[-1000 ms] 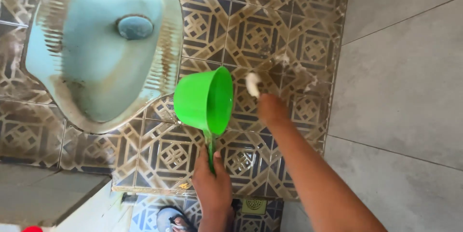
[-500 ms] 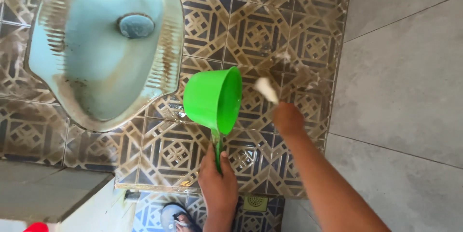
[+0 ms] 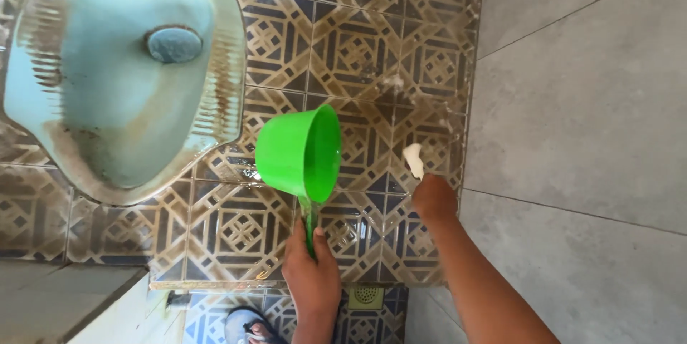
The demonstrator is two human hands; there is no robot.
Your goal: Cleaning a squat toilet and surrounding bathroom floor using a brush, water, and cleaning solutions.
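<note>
Sandalled foot (image 3: 247, 328): at the near edge, left of the left forearm, on the lower patterned floor.
Floor drain (image 3: 366, 297): small square grate at the near edge, between the two forearms.
Left hand (image 3: 312, 272): near centre, fingers and thumb closed round the handle of the green dipper.
Green dipper (image 3: 300, 152): held above the floor and tipped on its side, its open mouth facing right; the handle runs back toward the near edge into the left hand. The cup sits just right of the squat pan's near right rim.
Right hand (image 3: 434, 197): right of the dipper and apart from it, fist closed on a white scrubber; how the fingers lie cannot be told from this side.
White scrubber (image 3: 413, 159): small pale piece sticking out past the far side of the right hand, over the patterned tiles near the grey wall.
Patterned tiles (image 3: 236, 233): brown and dark blue geometric floor, wet and shiny, with pale suds farther off.
Squat pan (image 3: 122, 101): pale blue, stained at the rims, at far left, its drain hole toward the far end.
Grey wall (image 3: 587, 122): large plain tiles filling the right side.
</note>
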